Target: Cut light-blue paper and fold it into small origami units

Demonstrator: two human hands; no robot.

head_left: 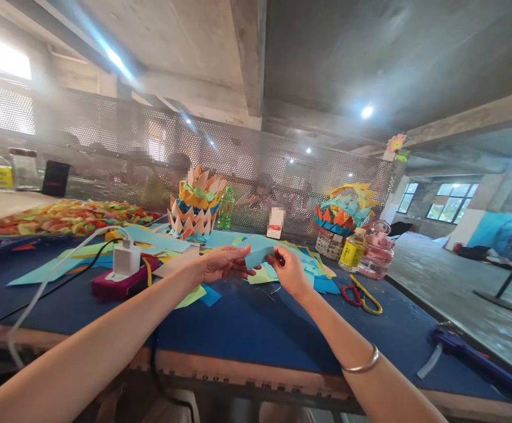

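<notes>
A small light-blue paper piece (258, 254) is held up between my two hands above the blue table. My left hand (226, 262) pinches its left edge with the thumb on top and the fingers beneath. On the other side, my right hand (287, 267) grips the right edge, its fingers curled in. Loose blue, green and yellow paper sheets (311, 264) lie just behind and beside my hands. In front of them a few thin dark bits (265, 292) rest on the table.
Scissors (364, 295), a yellow-labelled bottle (352, 251) and a pink bottle (375, 255) stand or lie right. A glue gun (471, 352) is at the right edge. Folded-paper baskets (194, 208) stand behind. Left are a maroon power strip (121, 282) with a cable and a paper-piece heap (74, 216).
</notes>
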